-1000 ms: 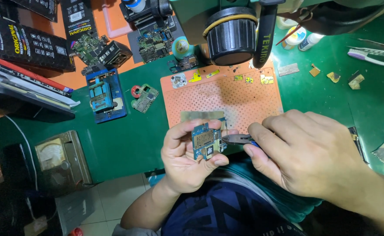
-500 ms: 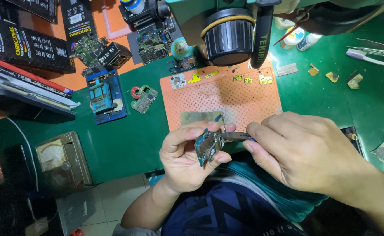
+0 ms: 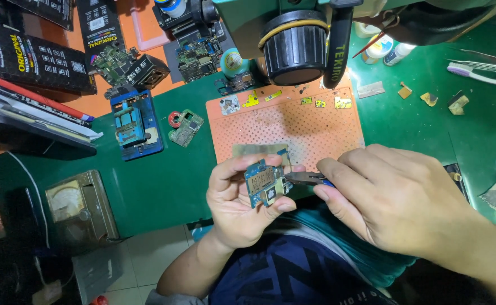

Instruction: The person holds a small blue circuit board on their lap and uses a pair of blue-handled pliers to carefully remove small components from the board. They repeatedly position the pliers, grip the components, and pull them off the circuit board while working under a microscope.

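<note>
I see my left hand (image 3: 242, 206) pinching a small blue circuit board (image 3: 266, 184) between thumb and fingers, held up just off the near edge of the green worktop (image 3: 169, 186), below the orange perforated mat (image 3: 293, 127). My right hand (image 3: 394, 197) is closed around dark tweezers (image 3: 304, 178), whose tips touch the board's right edge. Far left lie flat black rectangular packages (image 3: 30, 56) with white and orange printing, and beside them a red-edged stack (image 3: 33, 110).

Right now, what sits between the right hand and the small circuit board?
In the head view, only the tweezers: the right hand holds them, tips at the circuit board in the left hand.
</note>
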